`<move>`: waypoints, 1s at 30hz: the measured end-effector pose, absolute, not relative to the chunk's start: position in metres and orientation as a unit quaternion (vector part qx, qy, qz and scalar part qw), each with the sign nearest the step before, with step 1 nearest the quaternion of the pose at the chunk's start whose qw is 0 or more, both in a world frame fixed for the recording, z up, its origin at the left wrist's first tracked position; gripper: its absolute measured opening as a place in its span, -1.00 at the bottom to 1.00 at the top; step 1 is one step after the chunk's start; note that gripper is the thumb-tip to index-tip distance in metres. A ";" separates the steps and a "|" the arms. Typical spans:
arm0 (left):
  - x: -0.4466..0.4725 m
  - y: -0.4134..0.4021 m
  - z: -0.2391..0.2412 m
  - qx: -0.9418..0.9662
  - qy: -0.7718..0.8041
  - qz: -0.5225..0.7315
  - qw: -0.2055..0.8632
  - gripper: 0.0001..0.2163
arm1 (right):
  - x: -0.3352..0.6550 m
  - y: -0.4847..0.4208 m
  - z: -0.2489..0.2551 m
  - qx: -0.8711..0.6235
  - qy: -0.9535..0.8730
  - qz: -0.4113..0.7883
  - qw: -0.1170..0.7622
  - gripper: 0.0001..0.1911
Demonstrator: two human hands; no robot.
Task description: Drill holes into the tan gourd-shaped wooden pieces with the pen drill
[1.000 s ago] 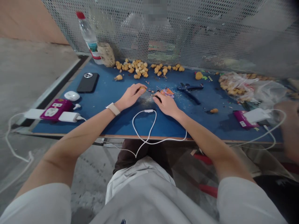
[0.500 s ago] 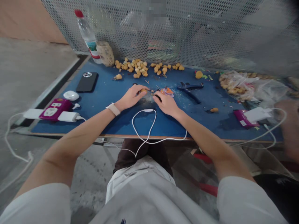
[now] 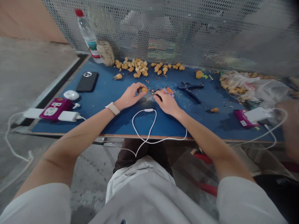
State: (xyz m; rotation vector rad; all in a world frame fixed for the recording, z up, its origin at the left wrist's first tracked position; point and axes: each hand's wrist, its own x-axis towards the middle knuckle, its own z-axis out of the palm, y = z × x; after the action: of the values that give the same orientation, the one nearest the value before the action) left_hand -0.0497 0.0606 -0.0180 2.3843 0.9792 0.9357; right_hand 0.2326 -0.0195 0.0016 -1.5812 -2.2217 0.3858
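Note:
My left hand (image 3: 131,95), wearing a beige band at the wrist, pinches a small tan gourd (image 3: 144,90) between thumb and fingers above the blue tabletop. Close to its right, my right hand (image 3: 167,102) is wrapped round a thin tool with a dark handle (image 3: 159,97). The tool's small tip points left toward the gourd; its exact kind is hidden by my fingers. Orange and purple scraps (image 3: 168,91) lie just behind my right hand. Dark blue pliers (image 3: 190,90) rest on the table to the right.
Small gourds (image 3: 137,67) lie along the perforated metal panel (image 3: 198,34). A bottle (image 3: 92,46), jar (image 3: 106,53) and phone (image 3: 87,82) stand or lie at left. Purple power strips (image 3: 56,109) sit at both sides. A white cable (image 3: 149,142) loops before my hands. Another person's blurred arm (image 3: 291,130) shows at right.
My left fingers have lifted and curled, so the gourd between them shows more plainly. My right hand has hardly moved.

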 end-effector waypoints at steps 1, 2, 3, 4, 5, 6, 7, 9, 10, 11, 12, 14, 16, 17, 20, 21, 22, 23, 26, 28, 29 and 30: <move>-0.049 0.060 -0.017 0.853 0.354 0.331 0.195 -0.72 | 0.233 -0.019 0.001 -0.564 -0.791 0.136 0.194 -0.40; -0.049 0.059 -0.016 0.853 0.357 0.329 0.193 -0.72 | 0.233 -0.019 0.001 -0.564 -0.791 0.135 0.196 -0.41; -0.048 0.059 -0.016 0.853 0.359 0.328 0.192 -0.71 | 0.233 -0.018 0.001 -0.565 -0.790 0.135 0.198 -0.42; -0.048 0.059 -0.016 0.852 0.360 0.328 0.191 -0.71 | 0.233 -0.019 0.001 -0.565 -0.789 0.136 0.199 -0.42; -0.048 0.058 -0.016 0.852 0.362 0.328 0.189 -0.71 | 0.233 -0.019 0.001 -0.566 -0.789 0.137 0.199 -0.42; -0.048 0.058 -0.016 0.851 0.364 0.327 0.188 -0.71 | 0.233 -0.019 0.001 -0.566 -0.788 0.137 0.198 -0.42; -0.048 0.058 -0.016 0.851 0.365 0.328 0.188 -0.71 | 0.233 -0.019 0.002 -0.567 -0.788 0.138 0.198 -0.42; -0.048 0.058 -0.017 0.851 0.362 0.331 0.190 -0.71 | 0.233 -0.020 0.001 -0.565 -0.788 0.139 0.198 -0.42; -0.048 0.058 -0.017 0.851 0.359 0.332 0.192 -0.71 | 0.234 -0.019 0.001 -0.565 -0.788 0.140 0.200 -0.43; -0.048 0.058 -0.017 0.851 0.358 0.333 0.193 -0.70 | 0.234 -0.018 -0.001 -0.563 -0.788 0.141 0.205 -0.43; -0.048 0.058 -0.017 0.850 0.358 0.335 0.193 -0.70 | 0.235 -0.017 -0.002 -0.560 -0.788 0.144 0.214 -0.44; -0.048 0.059 -0.018 0.846 0.363 0.341 0.192 -0.69 | 0.238 -0.013 -0.006 -0.546 -0.786 0.157 0.244 -0.45; -0.048 0.061 -0.019 0.839 0.366 0.354 0.194 -0.69 | 0.241 -0.009 -0.010 -0.530 -0.783 0.173 0.277 -0.46; -0.048 0.062 -0.020 0.835 0.365 0.363 0.197 -0.68 | 0.242 -0.007 -0.012 -0.524 -0.781 0.179 0.289 -0.46; -0.048 0.065 -0.023 0.821 0.351 0.389 0.228 -0.68 | 0.245 -0.005 -0.014 -0.520 -0.782 0.177 0.296 -0.47; -0.048 0.066 -0.024 0.816 0.343 0.396 0.244 -0.68 | 0.245 -0.005 -0.014 -0.520 -0.784 0.173 0.292 -0.47; -0.047 0.066 -0.025 0.813 0.333 0.402 0.258 -0.67 | 0.245 -0.006 -0.014 -0.520 -0.787 0.168 0.286 -0.47; -0.047 0.066 -0.026 0.810 0.322 0.408 0.271 -0.66 | 0.244 -0.006 -0.014 -0.520 -0.790 0.164 0.281 -0.46; -0.046 0.065 -0.027 0.808 0.306 0.414 0.287 -0.63 | 0.243 -0.008 -0.013 -0.518 -0.795 0.159 0.273 -0.45; -0.046 0.065 -0.026 0.805 0.310 0.412 0.293 -0.62 | 0.243 -0.008 -0.013 -0.520 -0.794 0.156 0.273 -0.43; -0.046 0.065 -0.026 0.802 0.313 0.411 0.300 -0.62 | 0.243 -0.008 -0.013 -0.522 -0.793 0.156 0.273 -0.42; -0.045 0.065 -0.025 0.797 0.313 0.410 0.313 -0.62 | 0.243 -0.008 -0.013 -0.523 -0.793 0.155 0.272 -0.40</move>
State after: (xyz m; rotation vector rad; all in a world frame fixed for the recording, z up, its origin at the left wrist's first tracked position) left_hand -0.0454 0.0651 -0.0251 2.1023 0.8265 1.0823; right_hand 0.2434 -0.0077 -0.0126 -1.4076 -2.1334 0.4182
